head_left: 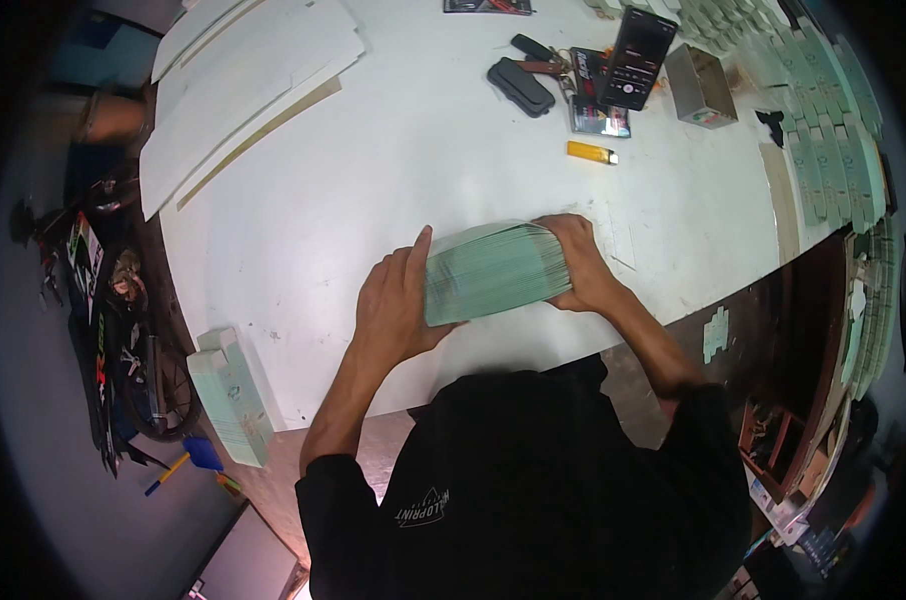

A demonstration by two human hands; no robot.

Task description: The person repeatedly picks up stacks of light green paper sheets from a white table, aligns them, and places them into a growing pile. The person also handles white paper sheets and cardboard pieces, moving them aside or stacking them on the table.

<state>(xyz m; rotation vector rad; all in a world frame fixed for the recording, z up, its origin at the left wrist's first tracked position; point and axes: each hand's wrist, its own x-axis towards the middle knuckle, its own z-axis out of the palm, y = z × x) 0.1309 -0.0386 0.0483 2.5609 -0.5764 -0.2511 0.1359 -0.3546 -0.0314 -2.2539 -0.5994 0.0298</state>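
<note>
A thick stack of pale green printed card sheets (496,275) stands near the front edge of the white table, with many thin edges showing on the side facing me. My left hand (398,300) presses against its left end, the fingers pointing up along it and the thumb low at the front corner. Around the right end curls my right hand (583,262), its fingers over the far top corner and the thumb at the lower near side. The stack is held between both hands. Its underside is hidden.
Large white sheets (253,90) lie at the far left. Ahead right are a phone (637,60), a box (701,87), keys, a dark pouch (521,87) and a yellow lighter (592,153). Green card stacks (823,160) line the right edge; another stack (230,395) is at the near left corner.
</note>
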